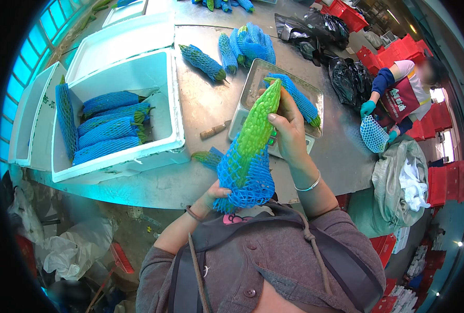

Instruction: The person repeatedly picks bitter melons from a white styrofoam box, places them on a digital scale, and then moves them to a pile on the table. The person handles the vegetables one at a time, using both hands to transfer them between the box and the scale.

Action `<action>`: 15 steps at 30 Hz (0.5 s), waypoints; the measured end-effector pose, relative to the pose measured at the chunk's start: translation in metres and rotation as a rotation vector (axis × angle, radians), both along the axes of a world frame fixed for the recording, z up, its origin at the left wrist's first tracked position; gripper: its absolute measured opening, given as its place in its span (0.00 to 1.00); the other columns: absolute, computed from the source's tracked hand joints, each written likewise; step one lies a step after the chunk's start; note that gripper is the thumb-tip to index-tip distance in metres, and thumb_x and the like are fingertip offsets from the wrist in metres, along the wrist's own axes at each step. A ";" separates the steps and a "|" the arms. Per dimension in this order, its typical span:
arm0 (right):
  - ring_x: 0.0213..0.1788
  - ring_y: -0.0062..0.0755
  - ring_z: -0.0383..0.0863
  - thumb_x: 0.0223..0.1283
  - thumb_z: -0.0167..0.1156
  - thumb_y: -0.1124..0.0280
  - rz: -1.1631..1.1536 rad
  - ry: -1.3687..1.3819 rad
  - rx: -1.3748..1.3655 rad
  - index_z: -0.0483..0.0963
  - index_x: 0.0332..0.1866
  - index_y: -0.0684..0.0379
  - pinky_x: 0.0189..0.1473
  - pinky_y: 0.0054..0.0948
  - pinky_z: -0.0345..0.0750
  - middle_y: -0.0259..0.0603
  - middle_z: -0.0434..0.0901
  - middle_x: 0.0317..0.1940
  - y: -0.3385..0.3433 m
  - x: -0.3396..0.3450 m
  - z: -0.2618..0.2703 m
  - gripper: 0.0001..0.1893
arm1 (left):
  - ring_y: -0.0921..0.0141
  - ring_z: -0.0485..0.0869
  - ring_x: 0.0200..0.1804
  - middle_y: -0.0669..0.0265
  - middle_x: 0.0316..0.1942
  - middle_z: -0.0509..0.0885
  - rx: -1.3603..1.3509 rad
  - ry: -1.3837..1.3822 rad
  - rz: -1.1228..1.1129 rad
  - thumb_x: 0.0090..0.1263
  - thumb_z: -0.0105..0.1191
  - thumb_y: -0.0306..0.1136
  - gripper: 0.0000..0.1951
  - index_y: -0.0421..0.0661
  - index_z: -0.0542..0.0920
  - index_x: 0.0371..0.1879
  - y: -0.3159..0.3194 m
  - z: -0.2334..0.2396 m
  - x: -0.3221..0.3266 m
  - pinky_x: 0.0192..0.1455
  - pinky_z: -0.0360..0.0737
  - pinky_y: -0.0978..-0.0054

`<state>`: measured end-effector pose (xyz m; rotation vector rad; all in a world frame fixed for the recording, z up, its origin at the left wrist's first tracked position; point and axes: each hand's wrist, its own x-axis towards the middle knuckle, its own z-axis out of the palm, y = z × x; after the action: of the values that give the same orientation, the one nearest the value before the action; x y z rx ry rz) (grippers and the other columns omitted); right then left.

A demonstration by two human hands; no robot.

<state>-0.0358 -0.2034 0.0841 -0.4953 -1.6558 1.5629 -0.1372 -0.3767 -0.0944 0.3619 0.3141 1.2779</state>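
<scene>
My right hand (290, 121) grips the upper part of a green bitter melon (257, 117). Around its lower part is a blue foam mesh sleeve (245, 180), which my left hand (218, 195) holds near its lower end. Behind the melon, a netted bitter melon (296, 99) lies on the metal pan of a weighing scale (251, 84). To the left, a white foam box (179, 129) holds several netted melons (107, 135), one of them standing upright at its left wall. A wooden-handled tool (214, 131) lies between box and scale; its far end is hidden.
More netted melons (204, 64) lie on the metal table (200, 101) beyond the scale. Black plastic bags (347, 80) lie at its right. A co-worker in teal gloves holds a white mesh sleeve (372, 135) beside a large sack (388, 184). Red crates (449, 182) stand farther right.
</scene>
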 end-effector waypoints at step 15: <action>0.58 0.34 0.73 0.55 0.56 0.69 0.055 0.139 -0.098 0.57 0.69 0.64 0.59 0.36 0.73 0.47 0.71 0.57 0.002 0.005 -0.001 0.34 | 0.61 0.66 0.66 0.56 0.66 0.66 0.035 0.162 0.081 0.49 0.65 0.34 0.48 0.41 0.52 0.70 0.004 0.031 0.004 0.68 0.65 0.62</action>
<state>-0.0312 -0.2011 0.0828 -0.3854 -1.5048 1.6860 -0.1328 -0.3730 -0.0630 0.4878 0.4484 1.3372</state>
